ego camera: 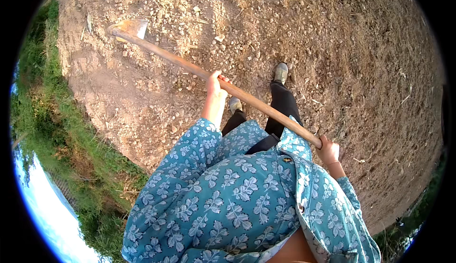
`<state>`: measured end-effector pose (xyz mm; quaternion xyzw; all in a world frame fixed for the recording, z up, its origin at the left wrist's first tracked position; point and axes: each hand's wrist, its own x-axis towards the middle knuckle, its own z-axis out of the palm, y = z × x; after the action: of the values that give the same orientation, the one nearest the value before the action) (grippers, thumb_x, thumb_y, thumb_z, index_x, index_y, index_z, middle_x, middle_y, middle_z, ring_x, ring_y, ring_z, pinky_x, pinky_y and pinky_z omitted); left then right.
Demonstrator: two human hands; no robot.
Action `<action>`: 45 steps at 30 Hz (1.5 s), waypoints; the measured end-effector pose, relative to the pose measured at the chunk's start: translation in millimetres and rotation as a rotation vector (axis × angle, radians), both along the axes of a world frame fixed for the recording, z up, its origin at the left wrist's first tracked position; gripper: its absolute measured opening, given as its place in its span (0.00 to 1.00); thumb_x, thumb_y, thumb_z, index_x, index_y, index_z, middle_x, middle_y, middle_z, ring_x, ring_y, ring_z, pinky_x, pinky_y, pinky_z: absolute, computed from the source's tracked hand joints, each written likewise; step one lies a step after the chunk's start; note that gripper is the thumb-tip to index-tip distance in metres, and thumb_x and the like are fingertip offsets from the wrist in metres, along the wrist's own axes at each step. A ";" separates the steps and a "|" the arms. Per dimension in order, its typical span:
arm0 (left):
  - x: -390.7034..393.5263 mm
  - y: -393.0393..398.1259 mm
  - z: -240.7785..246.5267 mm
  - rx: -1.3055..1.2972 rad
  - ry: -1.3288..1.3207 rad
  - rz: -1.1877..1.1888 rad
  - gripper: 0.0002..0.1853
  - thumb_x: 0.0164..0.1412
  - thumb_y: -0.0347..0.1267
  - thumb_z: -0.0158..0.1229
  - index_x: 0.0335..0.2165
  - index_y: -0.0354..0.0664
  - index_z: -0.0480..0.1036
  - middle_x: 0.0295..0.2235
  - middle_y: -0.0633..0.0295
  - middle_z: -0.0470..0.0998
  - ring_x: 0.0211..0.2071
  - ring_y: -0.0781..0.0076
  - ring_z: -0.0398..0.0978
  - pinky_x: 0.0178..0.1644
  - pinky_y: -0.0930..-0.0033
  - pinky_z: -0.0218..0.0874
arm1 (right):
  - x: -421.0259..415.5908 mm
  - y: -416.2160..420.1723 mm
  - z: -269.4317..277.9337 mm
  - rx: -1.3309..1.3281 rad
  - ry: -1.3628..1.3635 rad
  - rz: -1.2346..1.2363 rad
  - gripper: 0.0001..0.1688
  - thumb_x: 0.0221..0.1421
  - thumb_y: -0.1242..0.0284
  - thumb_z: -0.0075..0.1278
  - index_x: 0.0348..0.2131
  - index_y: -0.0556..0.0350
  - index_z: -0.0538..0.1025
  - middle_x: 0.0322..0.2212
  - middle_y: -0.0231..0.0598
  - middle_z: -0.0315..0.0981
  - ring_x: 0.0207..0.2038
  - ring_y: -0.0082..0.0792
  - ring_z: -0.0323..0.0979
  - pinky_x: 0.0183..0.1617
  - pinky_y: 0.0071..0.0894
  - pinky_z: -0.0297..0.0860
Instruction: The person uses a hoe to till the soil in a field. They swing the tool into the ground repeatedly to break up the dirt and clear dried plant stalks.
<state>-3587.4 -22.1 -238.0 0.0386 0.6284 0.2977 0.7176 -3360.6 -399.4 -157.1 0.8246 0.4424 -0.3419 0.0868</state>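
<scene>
My left hand (pixel 216 83) grips the wooden handle of a hoe (pixel 178 60) near its middle. Around the handle's butt end, at the right of my body, my right hand (pixel 328 151) is closed. The handle slants across in front of me, up to the left. At its far end the broad metal hoe blade (pixel 133 29) is over the soil at upper left, with a pale, worn edge; whether it touches the ground I cannot tell.
Cloddy, dry soil (pixel 356 67) with bits of straw spreads around me. My shoes (pixel 281 72) stand on it, below the handle. Green grass and weeds (pixel 82 127) border the soil on the left, and more plants show at lower right.
</scene>
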 end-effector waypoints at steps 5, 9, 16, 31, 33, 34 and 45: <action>4.5 114.3 57.7 0.294 0.127 0.003 0.14 0.50 0.31 0.50 0.15 0.46 0.56 0.12 0.67 0.58 0.14 0.76 0.57 0.23 0.69 0.55 | -22.0 102.5 -26.1 0.253 0.187 -0.045 0.15 0.38 0.67 0.51 0.30 0.47 0.66 0.18 0.42 0.70 0.24 0.45 0.70 0.28 0.42 0.66; 29.7 145.1 67.6 0.394 0.265 -0.047 0.13 0.51 0.30 0.49 0.15 0.46 0.56 0.12 0.69 0.57 0.14 0.77 0.56 0.23 0.70 0.54 | -17.1 156.0 -2.8 0.272 0.363 -0.091 0.14 0.40 0.68 0.50 0.30 0.49 0.66 0.17 0.45 0.69 0.23 0.46 0.69 0.27 0.42 0.65; 74.5 49.7 -58.7 0.039 0.110 -0.223 0.13 0.51 0.30 0.50 0.15 0.45 0.58 0.10 0.68 0.58 0.13 0.75 0.58 0.21 0.67 0.55 | 23.8 86.1 44.7 -0.126 0.421 -0.097 0.18 0.39 0.67 0.48 0.32 0.54 0.64 0.17 0.48 0.69 0.23 0.48 0.69 0.28 0.44 0.66; 145.9 31.1 11.6 0.110 0.058 -0.303 0.10 0.49 0.28 0.48 0.17 0.44 0.57 0.14 0.67 0.58 0.16 0.75 0.59 0.24 0.65 0.56 | 35.4 22.5 -1.8 0.156 0.336 -0.198 0.27 0.42 0.49 0.47 0.31 0.52 0.67 0.14 0.43 0.68 0.19 0.44 0.70 0.24 0.38 0.66; 141.7 72.4 21.8 0.221 0.001 -0.292 0.09 0.50 0.27 0.48 0.18 0.44 0.58 0.14 0.67 0.58 0.15 0.76 0.58 0.24 0.66 0.56 | 30.3 57.4 -10.6 0.203 0.333 -0.202 0.24 0.43 0.53 0.48 0.33 0.51 0.66 0.14 0.44 0.69 0.19 0.45 0.70 0.24 0.39 0.66; 144.6 90.4 27.8 0.286 0.133 -0.310 0.10 0.50 0.28 0.48 0.18 0.44 0.58 0.14 0.68 0.58 0.15 0.77 0.58 0.24 0.67 0.55 | 25.7 70.5 -14.1 0.245 0.337 -0.215 0.22 0.43 0.56 0.49 0.33 0.51 0.66 0.15 0.44 0.69 0.20 0.45 0.69 0.24 0.40 0.66; 176.4 -20.4 -87.5 -0.217 0.112 -0.332 0.11 0.50 0.29 0.50 0.16 0.44 0.58 0.10 0.67 0.58 0.12 0.73 0.59 0.20 0.64 0.55 | 58.5 15.1 67.7 -0.203 0.375 -0.284 0.24 0.37 0.67 0.49 0.37 0.54 0.64 0.17 0.50 0.69 0.23 0.49 0.69 0.29 0.43 0.66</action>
<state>-3411.0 -42.5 -325.6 0.0806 0.6807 0.1036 0.7207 -3302.1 -384.3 -89.4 0.7876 0.2941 -0.5402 0.0366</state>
